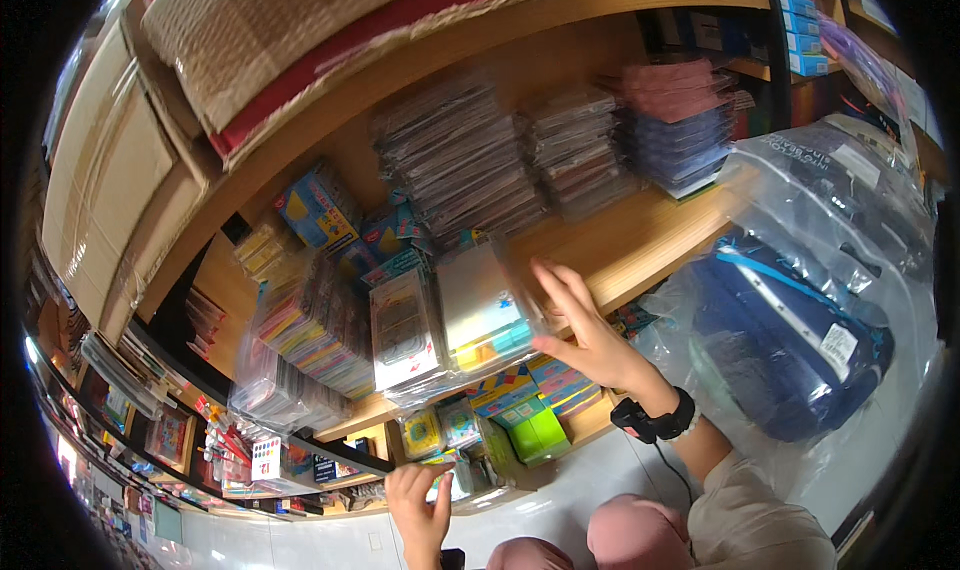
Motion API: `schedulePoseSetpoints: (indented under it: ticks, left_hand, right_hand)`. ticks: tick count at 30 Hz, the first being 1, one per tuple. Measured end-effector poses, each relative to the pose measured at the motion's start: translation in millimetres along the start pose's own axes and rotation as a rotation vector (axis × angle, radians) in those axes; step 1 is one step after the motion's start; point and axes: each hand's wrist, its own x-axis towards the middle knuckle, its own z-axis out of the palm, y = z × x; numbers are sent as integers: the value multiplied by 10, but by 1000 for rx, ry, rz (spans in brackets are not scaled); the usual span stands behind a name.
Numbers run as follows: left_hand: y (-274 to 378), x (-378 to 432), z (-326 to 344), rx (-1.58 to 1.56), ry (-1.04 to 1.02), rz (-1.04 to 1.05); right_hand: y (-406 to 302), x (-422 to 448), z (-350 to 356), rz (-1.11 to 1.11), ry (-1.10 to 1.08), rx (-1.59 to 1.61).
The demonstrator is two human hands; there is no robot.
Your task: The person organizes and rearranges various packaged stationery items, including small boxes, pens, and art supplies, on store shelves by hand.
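My right hand (592,337) is at the wooden shelf's front edge, fingers spread and thumb apart. It is beside a plastic-wrapped pack (476,292) with a pale, shiny top; whether the fingertips touch it I cannot tell. Left of that pack lies a second wrapped stack (405,330) with a white and dark cover. Lower down, in front of the shelves, my left hand (418,502) is loosely curled with its thumb raised, and nothing shows in it. Behind the pack rise tall stacks of clear-wrapped flat items (461,165).
A clear plastic bag (810,187) around a dark blue backpack (780,345) stands at the right. Cardboard boxes (112,187) crowd the upper left. Colourful wrapped packs (315,322) fill the shelf's left end. A bright green box (538,431) sits on the lower shelf.
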Motion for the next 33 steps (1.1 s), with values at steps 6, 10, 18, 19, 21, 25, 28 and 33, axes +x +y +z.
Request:
schedulePoseSetpoints:
  ticks: [6, 10, 18, 19, 21, 25, 28, 33]
  left_hand:
    - [1049, 589, -248, -284, 133, -9]
    - [1631, 935, -12, -600, 111, -115]
    - [2137, 1625, 134, -826, -261, -152]
    - [2106, 1679, 163, -840, -278, -159]
    - [1990, 1744, 364, -960, -356, -251]
    - [1822, 1929, 834, -1172, -437, -424]
    - [1885, 2183, 1166, -1134, -359, -486]
    - [1744, 2638, 1996, -1212, -65, -443]
  right_hand:
    - [-217, 121, -609, 274, 385, 450]
    - [-534, 634, -880, 285, 504, 513]
    - [760, 745, -1443, 620, 484, 430]
    - [781, 719, -1434, 663, 482, 459]
    - [890, 659, -1359, 658, 518, 477]
    - [917, 702, -1396, 632, 624, 419]
    - [851, 720, -1378, 532, 635, 303]
    - [1313, 930, -1265, 406, 649, 36]
